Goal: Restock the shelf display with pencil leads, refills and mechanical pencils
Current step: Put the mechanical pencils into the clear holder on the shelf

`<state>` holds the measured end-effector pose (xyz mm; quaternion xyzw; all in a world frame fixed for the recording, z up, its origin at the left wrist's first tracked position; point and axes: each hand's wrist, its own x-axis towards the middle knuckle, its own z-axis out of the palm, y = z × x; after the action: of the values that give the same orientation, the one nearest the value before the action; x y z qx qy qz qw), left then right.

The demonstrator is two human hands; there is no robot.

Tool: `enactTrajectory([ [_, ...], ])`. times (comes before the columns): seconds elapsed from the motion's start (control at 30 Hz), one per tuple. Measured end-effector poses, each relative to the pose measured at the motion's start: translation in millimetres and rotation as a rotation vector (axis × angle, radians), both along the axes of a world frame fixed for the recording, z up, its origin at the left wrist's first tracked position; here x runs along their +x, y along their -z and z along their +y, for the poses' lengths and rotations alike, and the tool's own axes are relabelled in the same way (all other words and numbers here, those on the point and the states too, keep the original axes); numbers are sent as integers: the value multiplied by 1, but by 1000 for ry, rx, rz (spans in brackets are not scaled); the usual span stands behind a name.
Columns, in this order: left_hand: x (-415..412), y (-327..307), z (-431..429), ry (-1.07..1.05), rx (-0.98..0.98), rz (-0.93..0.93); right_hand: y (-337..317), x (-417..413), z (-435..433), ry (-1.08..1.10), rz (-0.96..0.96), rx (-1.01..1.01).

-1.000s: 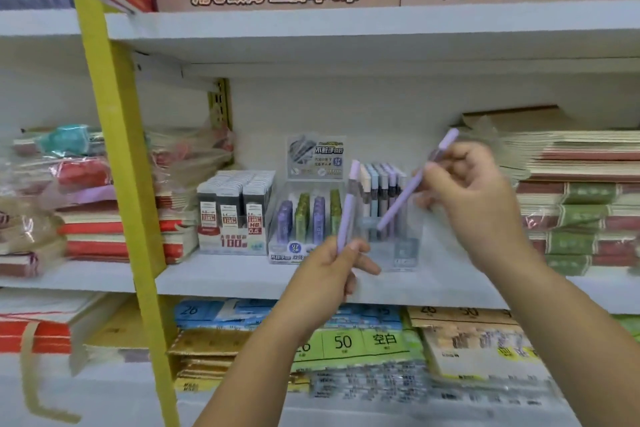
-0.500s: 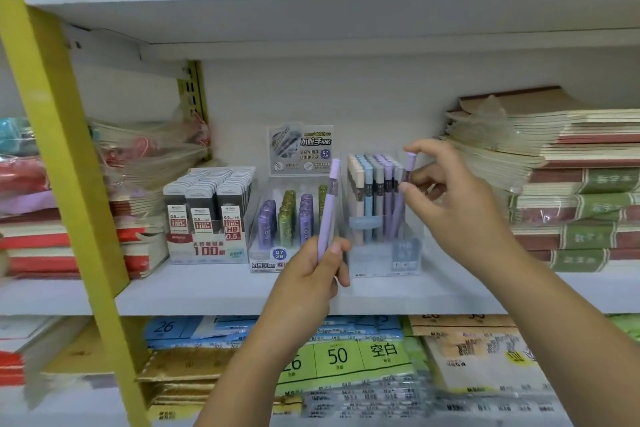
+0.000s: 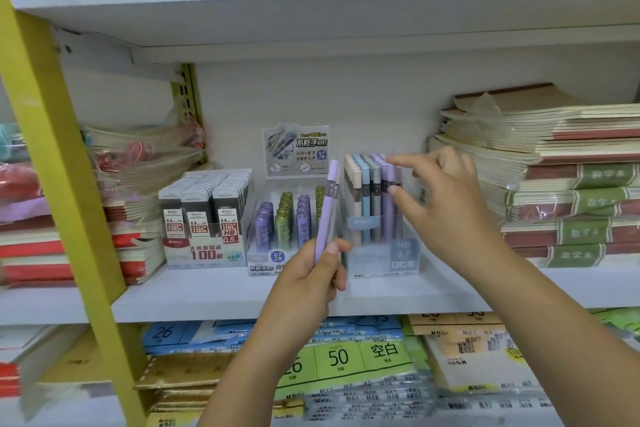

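White middle shelf (image 3: 214, 298): three display units side by side, flanked by stacked notebooks. Left unit, a white carton of grey-and-white lead cases (image 3: 206, 218), front marked "100" and "HB 0.5"; smaller print blurred. Centre unit, a clear tray of purple and olive-green lead tubes (image 3: 287, 222) with an upright printed header card; its lower right corner is hidden behind the left hand. Right unit, a clear plastic box of upright pastel mechanical pencils (image 3: 372, 204) in cream, blue, grey and lilac rows; front label faint, "HB 0.7" just legible. Left hand (image 3: 311, 274): closed around the lower barrel of one lilac mechanical pencil (image 3: 327, 215), held nearly upright in front of the gap between centre and right units; the pencil's tip is buried in the fist. Right hand (image 3: 446, 204): fingers spread, index finger over the tops of the lilac row, thumb against the box's right front side, holding nothing; whether the fingertip touches a pencil cannot be told, as the hand is motion-blurred. Stacked notebooks with red and green spines (image 3: 568, 191) at right, cut by the frame edge; plastic-wrapped stacks (image 3: 138, 163) at left, partly behind a yellow-green upright post (image 3: 65, 184). Lower shelf: packets labelled "26", "50", blurred and half covered by both forearms.
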<state>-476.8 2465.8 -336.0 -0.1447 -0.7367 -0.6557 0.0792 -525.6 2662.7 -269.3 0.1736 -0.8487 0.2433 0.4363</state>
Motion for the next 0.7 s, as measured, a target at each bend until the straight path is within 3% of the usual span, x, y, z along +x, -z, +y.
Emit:
enactTrajectory([
  [0.1,3,-1,3,43,36,-29,-1,0,-2,71,-77,25],
  [0.2,6,-4,5,102,62,-45,-7,11,-6,51,18,-26],
  [0.27,7,-6,6,142,77,-48,-14,24,-10,-122,6,-162],
  [0.37,9,-9,7,193,95,-46,-23,40,-19,-477,-322,-373],
  [0.5,12,-9,10,226,85,-49,-19,46,-29,-668,-504,-459],
  [0.6,14,-9,10,212,75,-47,-20,45,-29,-675,-444,-558],
  [0.7,12,-9,5,131,70,-33,-29,43,-17,-626,-211,-663],
])
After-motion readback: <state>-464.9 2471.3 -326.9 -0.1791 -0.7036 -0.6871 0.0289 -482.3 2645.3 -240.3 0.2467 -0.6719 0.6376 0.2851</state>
